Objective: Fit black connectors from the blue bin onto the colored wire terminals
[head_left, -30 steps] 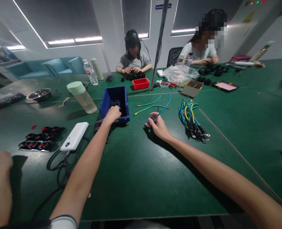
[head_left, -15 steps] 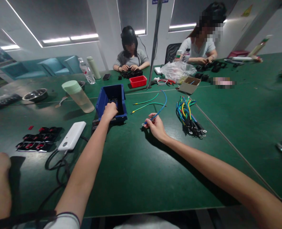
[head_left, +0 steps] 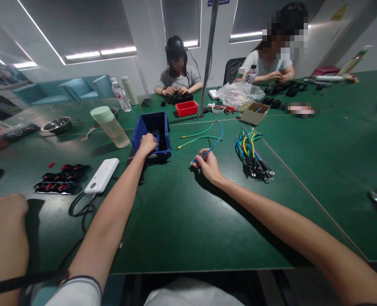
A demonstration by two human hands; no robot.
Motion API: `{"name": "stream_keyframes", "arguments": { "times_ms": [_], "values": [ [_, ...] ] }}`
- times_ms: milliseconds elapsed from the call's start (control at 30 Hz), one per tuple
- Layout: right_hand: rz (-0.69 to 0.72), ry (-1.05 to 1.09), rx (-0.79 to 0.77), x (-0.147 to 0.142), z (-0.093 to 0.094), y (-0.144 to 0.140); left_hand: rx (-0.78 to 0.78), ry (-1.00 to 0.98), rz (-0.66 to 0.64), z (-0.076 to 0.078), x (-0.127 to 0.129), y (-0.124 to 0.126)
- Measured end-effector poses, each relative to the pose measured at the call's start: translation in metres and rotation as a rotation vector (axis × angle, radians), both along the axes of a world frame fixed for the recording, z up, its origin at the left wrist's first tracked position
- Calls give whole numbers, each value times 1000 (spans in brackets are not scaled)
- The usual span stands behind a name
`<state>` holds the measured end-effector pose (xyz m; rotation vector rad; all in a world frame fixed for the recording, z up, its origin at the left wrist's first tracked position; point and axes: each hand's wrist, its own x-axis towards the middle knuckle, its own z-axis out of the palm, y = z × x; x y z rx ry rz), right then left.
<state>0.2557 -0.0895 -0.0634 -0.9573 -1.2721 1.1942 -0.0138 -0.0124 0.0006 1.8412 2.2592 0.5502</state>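
Observation:
My left hand [head_left: 147, 143] reaches over the near rim of a blue plastic bin [head_left: 152, 127], its fingers curled inside among dark parts; what they grip is hidden. My right hand [head_left: 207, 163] pinches a blue wire [head_left: 215, 142] near its ring terminal, just above the green table [head_left: 191, 221]. Two green wires [head_left: 197, 137] lie beyond that hand. To its right lies a bundle of coloured wires [head_left: 251, 151] with ring terminals.
A pale green lidded cup [head_left: 110, 126] stands left of the bin. A white power bank [head_left: 101, 175] with a black cable and black-red parts [head_left: 60, 178] lie at the left. Another person's arm [head_left: 3, 238] rests at lower left. Two people work across the table by a red tray [head_left: 186, 109].
My left hand has stayed in the blue bin and my right hand has kept the blue wire. The view has shifted slightly; the arm at lower left has moved in.

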Motion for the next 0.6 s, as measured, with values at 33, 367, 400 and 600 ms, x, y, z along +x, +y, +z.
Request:
{"name": "stream_keyframes", "arguments": {
  "times_ms": [33,367,400,600],
  "values": [
    [1,-1,-1,0,0,0,19,13,11,1,-1,0],
    [14,-4,8,1,-1,0,302,-101,20,17,2,-23],
    [14,-1,9,1,-2,0,323,-118,12,18,5,-28],
    [14,2,5,1,-2,1,559,-214,-88,16,33,-67]
  ]
}}
